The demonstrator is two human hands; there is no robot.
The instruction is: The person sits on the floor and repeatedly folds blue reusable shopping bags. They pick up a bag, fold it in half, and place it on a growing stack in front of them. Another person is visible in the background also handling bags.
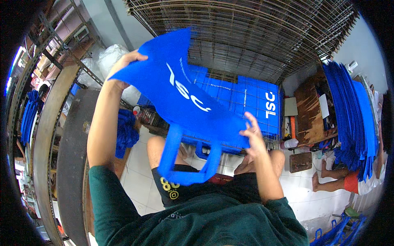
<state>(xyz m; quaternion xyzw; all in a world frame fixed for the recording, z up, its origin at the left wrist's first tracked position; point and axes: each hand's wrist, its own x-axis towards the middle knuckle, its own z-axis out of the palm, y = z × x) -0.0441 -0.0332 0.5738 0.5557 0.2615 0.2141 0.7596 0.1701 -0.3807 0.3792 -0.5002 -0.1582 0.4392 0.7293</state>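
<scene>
At ten o'clock the left hand (125,62) clenches a blue looped-handle fabric bag (176,108), seemingly spreading it toward the right hand's (255,137) loosely parted fingers at three, hold unclear.

The left hand (125,65) is high at ten o'clock, fingers (138,56) curled, the left forearm (99,127) bare and pointing toward twelve. The right hand (256,137) sits lower, at three, fingers bent and parted, the right forearm (269,176) slanting toward eleven.
</scene>
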